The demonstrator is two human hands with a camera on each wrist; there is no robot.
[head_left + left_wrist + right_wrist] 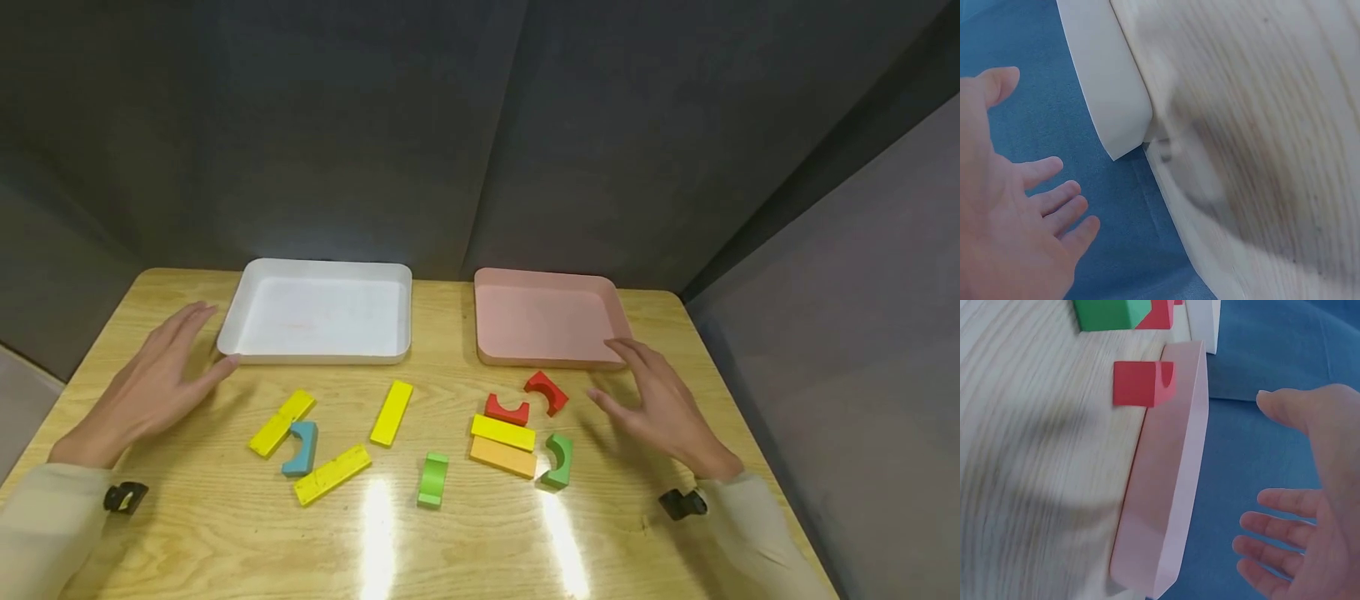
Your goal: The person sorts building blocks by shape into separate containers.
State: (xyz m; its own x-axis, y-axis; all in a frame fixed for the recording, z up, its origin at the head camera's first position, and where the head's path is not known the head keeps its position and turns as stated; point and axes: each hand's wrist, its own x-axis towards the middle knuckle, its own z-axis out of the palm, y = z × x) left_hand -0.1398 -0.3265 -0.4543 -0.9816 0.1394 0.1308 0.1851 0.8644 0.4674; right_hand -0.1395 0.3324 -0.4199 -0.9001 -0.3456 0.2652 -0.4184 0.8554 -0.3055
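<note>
Just on the near side of the pink tray (551, 317), a slanted red arch (553, 388) lies on the worktop (465, 550), its long axis angling away from the tray toward the right. It sits left of the thumb of the right hand (663, 408), the nearer one, whose loosely spread fingers hold nothing by the tray's near right corner. Well left of the pink tray, past the white tray (322, 312), hovers the left hand (161, 383), fingers extended, thumb apart, gripping nothing.
</note>
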